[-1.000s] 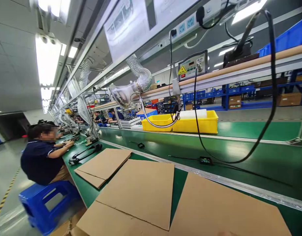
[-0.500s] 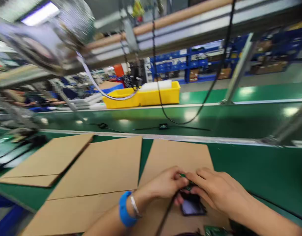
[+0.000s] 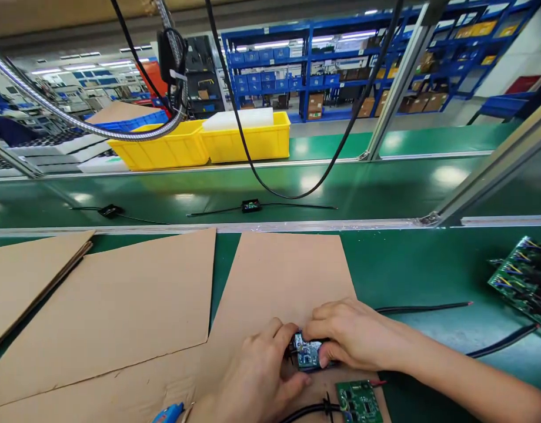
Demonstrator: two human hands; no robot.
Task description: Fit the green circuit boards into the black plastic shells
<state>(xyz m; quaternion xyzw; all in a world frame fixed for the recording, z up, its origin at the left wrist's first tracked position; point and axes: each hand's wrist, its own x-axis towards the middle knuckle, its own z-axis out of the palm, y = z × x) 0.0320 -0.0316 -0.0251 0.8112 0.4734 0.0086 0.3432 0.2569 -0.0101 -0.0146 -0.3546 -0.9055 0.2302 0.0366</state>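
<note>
A small circuit board (image 3: 307, 354) is held low over the cardboard, apparently in a dark casing whose edge shows underneath. My left hand (image 3: 259, 367) grips its left end, index finger above and thumb below. From the other side, my right hand (image 3: 356, 335) holds it, with fingers at the top edge and thumb on the lower right part of the face. Just below lies a green circuit board (image 3: 361, 402) with a black cable (image 3: 308, 409) running off to the left. A blue wristband (image 3: 169, 413) shows at the bottom edge.
Flat cardboard sheets (image 3: 156, 294) cover the green bench. Several wired boards (image 3: 524, 276) are grouped at the right, near black cables (image 3: 424, 307). Beyond a metal rail (image 3: 270, 228) lie small cabled modules (image 3: 251, 205) and yellow bins (image 3: 248, 141). A black cable loop (image 3: 292, 195) hangs ahead.
The view has swung right and steadied, bringing the boards at the right into sight. My hands have turned the piece: a dark screen-like face showed before, now the component side shows.
</note>
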